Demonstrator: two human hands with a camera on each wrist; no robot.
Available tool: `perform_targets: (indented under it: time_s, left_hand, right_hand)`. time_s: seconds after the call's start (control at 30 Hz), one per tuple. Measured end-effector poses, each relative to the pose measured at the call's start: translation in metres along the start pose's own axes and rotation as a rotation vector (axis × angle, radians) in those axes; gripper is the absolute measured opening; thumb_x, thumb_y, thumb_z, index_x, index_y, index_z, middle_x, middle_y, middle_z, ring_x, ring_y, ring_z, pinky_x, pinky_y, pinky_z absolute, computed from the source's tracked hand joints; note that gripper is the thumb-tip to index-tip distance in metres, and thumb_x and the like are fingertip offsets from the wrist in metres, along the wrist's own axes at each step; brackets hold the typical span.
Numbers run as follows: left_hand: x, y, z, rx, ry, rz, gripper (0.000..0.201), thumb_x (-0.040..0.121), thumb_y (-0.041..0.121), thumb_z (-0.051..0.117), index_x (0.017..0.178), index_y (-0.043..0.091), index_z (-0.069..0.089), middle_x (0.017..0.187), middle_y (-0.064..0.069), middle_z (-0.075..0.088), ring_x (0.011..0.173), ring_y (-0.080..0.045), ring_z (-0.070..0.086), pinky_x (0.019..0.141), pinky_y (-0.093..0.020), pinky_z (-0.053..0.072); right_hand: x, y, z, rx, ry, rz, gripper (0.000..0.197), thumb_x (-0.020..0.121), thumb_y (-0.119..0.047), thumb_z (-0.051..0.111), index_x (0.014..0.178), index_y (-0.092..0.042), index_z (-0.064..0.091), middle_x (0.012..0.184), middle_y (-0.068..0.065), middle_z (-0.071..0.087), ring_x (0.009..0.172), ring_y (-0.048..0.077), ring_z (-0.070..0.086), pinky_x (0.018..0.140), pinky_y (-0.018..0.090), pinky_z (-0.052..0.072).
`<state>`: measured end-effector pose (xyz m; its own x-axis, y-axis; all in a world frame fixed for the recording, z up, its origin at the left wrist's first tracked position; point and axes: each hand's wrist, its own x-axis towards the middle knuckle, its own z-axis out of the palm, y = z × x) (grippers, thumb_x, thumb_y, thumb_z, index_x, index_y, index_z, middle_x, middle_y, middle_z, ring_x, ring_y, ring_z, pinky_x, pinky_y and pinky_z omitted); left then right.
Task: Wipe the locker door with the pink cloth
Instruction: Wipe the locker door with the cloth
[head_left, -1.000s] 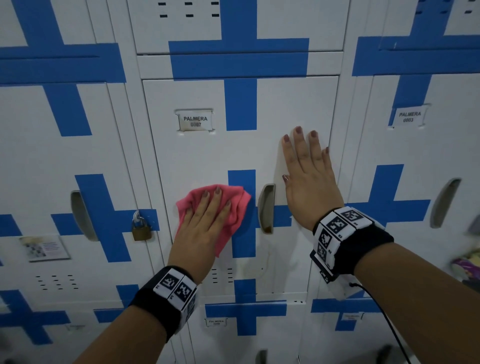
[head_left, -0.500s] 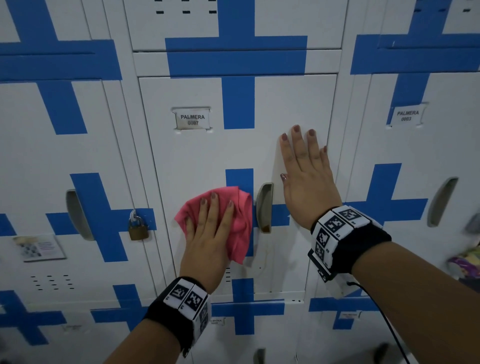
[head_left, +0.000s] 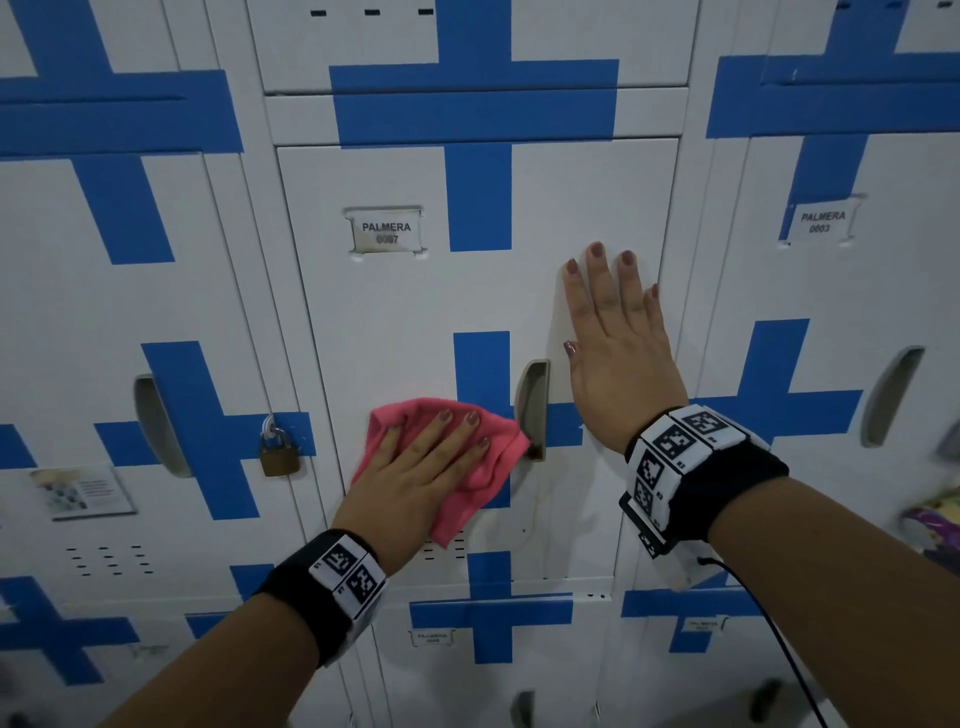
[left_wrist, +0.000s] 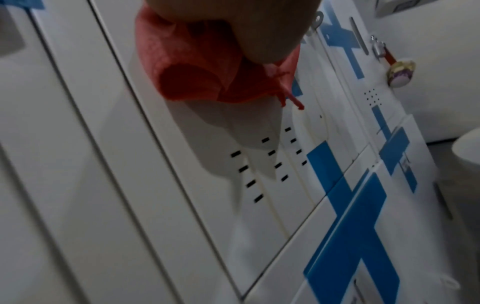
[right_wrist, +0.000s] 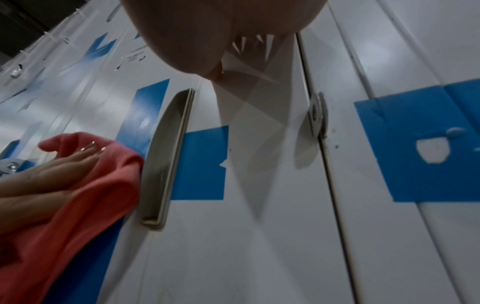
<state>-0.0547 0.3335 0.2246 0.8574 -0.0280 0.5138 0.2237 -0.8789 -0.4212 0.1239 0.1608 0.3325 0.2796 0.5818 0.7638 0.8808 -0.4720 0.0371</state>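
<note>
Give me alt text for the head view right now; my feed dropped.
The left hand presses a pink cloth flat against the white locker door, just left of its recessed handle. The right hand rests flat on the door, right of the handle.

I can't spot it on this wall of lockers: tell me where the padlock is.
In the head view the brass padlock hangs left of the locker door being wiped, level with the pink cloth under the left hand.
</note>
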Motion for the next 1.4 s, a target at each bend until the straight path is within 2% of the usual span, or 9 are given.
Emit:
perform_targets:
  time_s: [0.13, 0.3, 0.5, 0.6, 0.77, 1.0, 1.2, 1.27, 1.4]
  left_hand:
    - [-0.012, -0.012, 0.004, 0.055, -0.046, 0.11, 0.097, 0.071, 0.034, 0.064, 0.149, 0.024, 0.008, 0.157, 0.006, -0.016, 0.145, -0.015, -0.012, 0.116, -0.042, -0.004]
    - [-0.023, -0.014, 0.005, 0.057, -0.051, 0.084, 0.081, 0.079, 0.033, 0.05, 0.149, 0.023, 0.01, 0.158, 0.004, -0.012, 0.145, -0.016, -0.009, 0.116, -0.041, -0.001]
    - [-0.037, 0.009, 0.013, -0.151, -0.066, -0.23, 0.117, 0.063, 0.015, 0.079, 0.151, 0.024, 0.002, 0.158, 0.004, -0.009, 0.145, -0.016, -0.009, 0.116, -0.042, -0.001]
    - [-0.029, 0.022, 0.011, -0.307, 0.011, -0.42, 0.105, 0.077, 0.007, 0.064, 0.149, 0.03, -0.009, 0.157, 0.007, -0.018, 0.144, -0.015, -0.016, 0.114, -0.052, 0.006]
    - [0.001, 0.027, -0.005, -0.434, 0.112, -0.564, 0.08, 0.089, 0.014, 0.042, 0.147, 0.031, -0.011, 0.154, 0.006, -0.024, 0.141, -0.013, -0.025, 0.111, -0.051, -0.007]
    - [0.01, 0.016, -0.01, -0.202, 0.074, -0.266, 0.1, 0.071, 0.025, 0.071, 0.148, 0.031, 0.008, 0.156, 0.003, -0.01, 0.142, -0.024, -0.008, 0.103, -0.063, 0.001]
    - [0.009, 0.016, -0.003, -0.016, -0.01, -0.092, 0.113, 0.062, 0.04, 0.078, 0.149, 0.034, 0.006, 0.158, 0.002, -0.014, 0.144, -0.024, -0.014, 0.11, -0.062, -0.005]
    - [0.009, 0.017, -0.003, 0.012, -0.015, -0.045, 0.106, 0.063, 0.039, 0.076, 0.148, 0.034, 0.013, 0.159, 0.002, -0.006, 0.145, -0.023, -0.009, 0.111, -0.06, -0.006]
    - [0.006, 0.021, -0.006, 0.072, -0.022, 0.026, 0.103, 0.055, 0.039, 0.083, 0.143, 0.032, 0.031, 0.154, 0.002, 0.02, 0.142, -0.025, 0.016, 0.11, -0.063, 0.011]
  right_hand:
    - [0.0, -0.001, 0.0, -0.007, 0.007, 0.005, 0.07, 0.093, -0.014, 0.039, 0.15, -0.017, -0.002, 0.157, 0.002, -0.013, 0.143, 0.025, -0.014, 0.116, 0.045, -0.003]
    - [0.0, -0.001, -0.001, -0.012, 0.001, 0.004, 0.07, 0.094, -0.015, 0.038, 0.15, -0.017, -0.005, 0.156, 0.001, -0.015, 0.143, 0.023, -0.016, 0.115, 0.044, -0.005]
    - [0.0, 0.0, -0.001, -0.002, -0.006, -0.001, 0.071, 0.094, -0.015, 0.038, 0.149, -0.017, -0.007, 0.156, 0.0, -0.017, 0.143, 0.024, -0.016, 0.116, 0.045, -0.004]
    - [0.0, 0.0, 0.0, 0.001, -0.004, -0.003, 0.071, 0.094, -0.014, 0.038, 0.149, -0.017, -0.007, 0.156, 0.001, -0.017, 0.143, 0.024, -0.017, 0.116, 0.045, -0.004]
    - [0.0, 0.0, 0.001, 0.007, 0.001, -0.007, 0.072, 0.094, -0.013, 0.039, 0.149, -0.018, -0.007, 0.155, 0.0, -0.018, 0.142, 0.023, -0.019, 0.116, 0.045, -0.004]
    - [0.0, 0.0, 0.003, 0.009, 0.014, -0.006, 0.073, 0.094, -0.012, 0.039, 0.149, -0.018, -0.008, 0.153, -0.001, -0.021, 0.142, 0.023, -0.019, 0.116, 0.046, -0.005]
    - [0.0, -0.001, 0.002, -0.002, 0.003, 0.002, 0.072, 0.094, -0.013, 0.039, 0.149, -0.017, -0.007, 0.155, 0.0, -0.018, 0.141, 0.022, -0.02, 0.116, 0.046, -0.005]
    - [0.0, -0.001, 0.002, -0.006, 0.002, 0.001, 0.072, 0.094, -0.013, 0.039, 0.149, -0.016, -0.007, 0.155, 0.001, -0.018, 0.141, 0.022, -0.02, 0.116, 0.046, -0.005]
    - [0.0, -0.001, 0.002, 0.002, 0.012, -0.002, 0.072, 0.094, -0.013, 0.04, 0.149, -0.016, -0.006, 0.153, -0.001, -0.02, 0.141, 0.023, -0.019, 0.116, 0.046, -0.004]
